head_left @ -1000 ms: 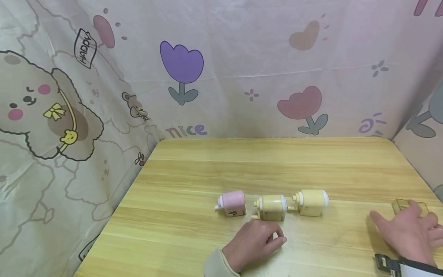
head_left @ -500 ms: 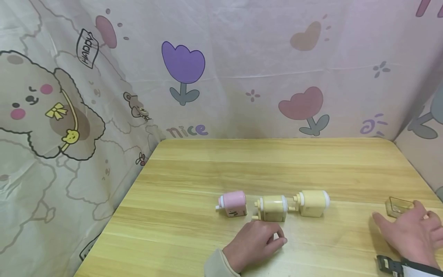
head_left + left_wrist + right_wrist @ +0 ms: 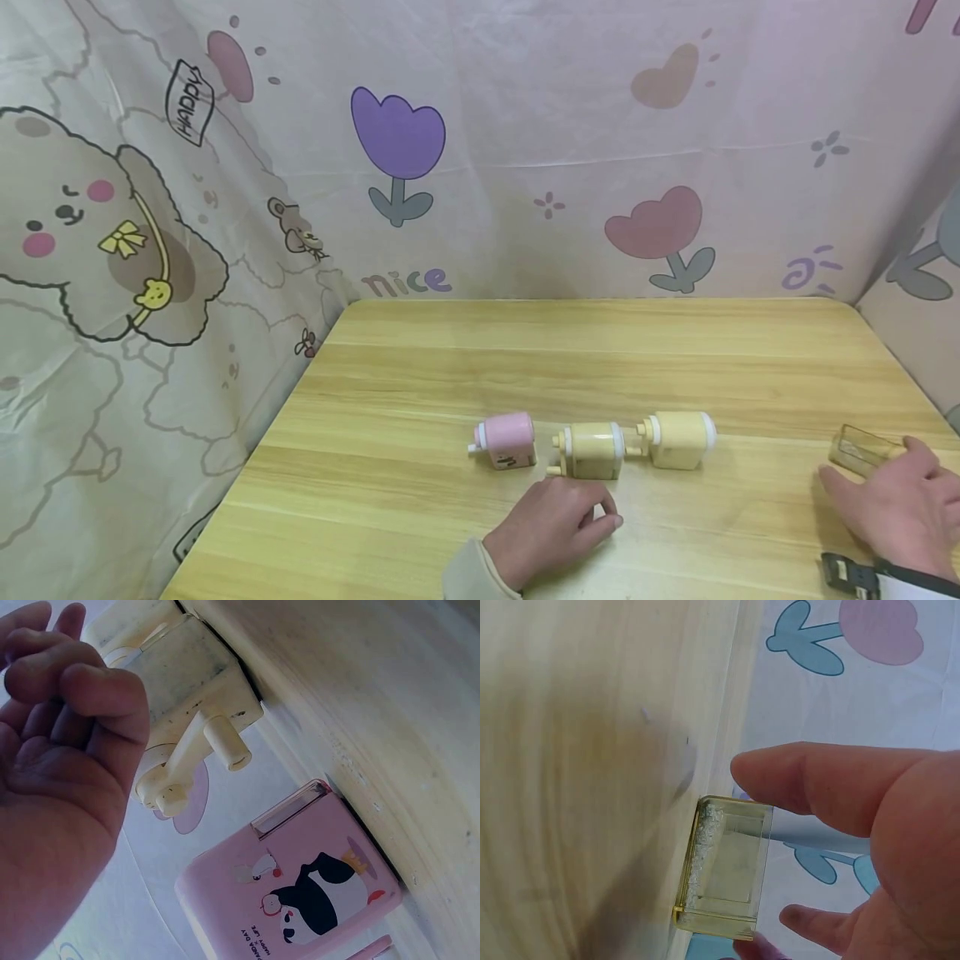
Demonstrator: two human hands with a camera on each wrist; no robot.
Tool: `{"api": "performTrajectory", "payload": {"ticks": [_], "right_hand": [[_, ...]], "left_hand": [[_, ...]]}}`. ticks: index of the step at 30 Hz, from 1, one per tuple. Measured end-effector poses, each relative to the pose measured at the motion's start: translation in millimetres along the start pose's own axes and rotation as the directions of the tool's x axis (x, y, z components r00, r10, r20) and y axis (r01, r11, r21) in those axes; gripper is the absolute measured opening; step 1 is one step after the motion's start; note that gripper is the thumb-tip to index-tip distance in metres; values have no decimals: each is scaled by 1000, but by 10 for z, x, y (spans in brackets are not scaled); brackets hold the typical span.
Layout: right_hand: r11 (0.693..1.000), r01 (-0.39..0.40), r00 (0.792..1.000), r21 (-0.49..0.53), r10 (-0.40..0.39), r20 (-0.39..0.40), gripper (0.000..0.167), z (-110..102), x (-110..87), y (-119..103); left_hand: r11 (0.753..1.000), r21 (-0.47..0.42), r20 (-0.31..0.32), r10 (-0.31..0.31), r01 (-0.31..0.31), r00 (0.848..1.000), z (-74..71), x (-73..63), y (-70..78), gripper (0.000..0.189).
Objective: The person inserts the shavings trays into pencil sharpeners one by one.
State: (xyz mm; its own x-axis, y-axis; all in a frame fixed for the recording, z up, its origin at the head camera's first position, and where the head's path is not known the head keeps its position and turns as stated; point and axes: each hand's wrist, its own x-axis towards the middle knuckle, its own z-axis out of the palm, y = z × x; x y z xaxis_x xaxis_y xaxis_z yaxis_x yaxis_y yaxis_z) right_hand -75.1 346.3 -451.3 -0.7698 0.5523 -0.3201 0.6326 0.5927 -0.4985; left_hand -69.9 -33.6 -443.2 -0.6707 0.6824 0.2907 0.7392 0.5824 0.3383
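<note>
My left hand [image 3: 547,529] rests on the table just in front of the middle yellow crank pencil sharpener [image 3: 592,452], its fingers loosely curled around nothing. To its left stands a pink pencil sharpener [image 3: 508,440], whose panda print shows in the left wrist view. A second yellow pencil sharpener [image 3: 678,440] stands to the right. At the far right, my right hand [image 3: 900,508] is spread beside a clear yellowish shavings drawer [image 3: 858,450]. A fingertip is right at the drawer's lower corner in the right wrist view, where pale shavings [image 3: 703,844] show inside.
The wooden table [image 3: 525,358] meets a patterned cloth [image 3: 510,150] along its back edge and sides. The drawer lies near the table's right edge. A dark strap [image 3: 847,575] is on the right wrist.
The clear drawer has shifted left and turned, showing more of itself. My right hand has slid slightly right. The left hand and the sharpeners have stayed in place.
</note>
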Motion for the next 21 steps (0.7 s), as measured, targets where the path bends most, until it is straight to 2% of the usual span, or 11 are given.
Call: {"api": "performTrajectory", "payload": {"ticks": [7, 10, 17, 21], "right_hand": [[988, 144, 989, -55, -145, -4, 109, 19, 21, 42], [983, 169, 985, -65, -170, -10, 104, 21, 11, 43], [994, 101, 995, -42, -101, -8, 94, -10, 2, 30], [996, 91, 996, -13, -91, -15, 93, -23, 4, 32]], "left_hand": [[1000, -1, 20, -8, 8, 1000, -12, 6, 5, 10], [1000, -3, 31, -16, 16, 999, -14, 7, 5, 11], [999, -4, 55, -33, 33, 998, -8, 5, 6, 11], [999, -5, 58, -38, 39, 998, -3, 1, 9, 11]]}}
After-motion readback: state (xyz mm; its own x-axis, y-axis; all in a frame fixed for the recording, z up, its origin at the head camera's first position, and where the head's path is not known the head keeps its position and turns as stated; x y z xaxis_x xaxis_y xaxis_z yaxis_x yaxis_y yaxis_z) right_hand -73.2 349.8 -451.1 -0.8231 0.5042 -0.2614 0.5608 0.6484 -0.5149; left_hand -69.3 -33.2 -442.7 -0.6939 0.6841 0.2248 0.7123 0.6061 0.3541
